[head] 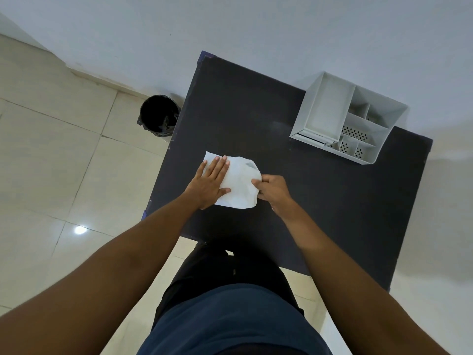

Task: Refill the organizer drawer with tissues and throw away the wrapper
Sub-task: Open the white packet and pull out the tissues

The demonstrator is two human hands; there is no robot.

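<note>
A white tissue pack [240,184] in its wrapper lies on the dark table [320,201], near the left front. My left hand [210,181] rests flat on the pack's left half, fingers spread. My right hand [272,190] pinches the pack's right edge with closed fingers. A white plastic organizer [348,119] stands at the table's back right, with a large open compartment on its left and several small perforated ones on its right. Its drawer front [311,138] faces me.
A black bin [158,115] with a dark liner stands on the tiled floor, just left of the table's back left corner, against the wall. The table sits against the white wall. My legs are at the table's front edge.
</note>
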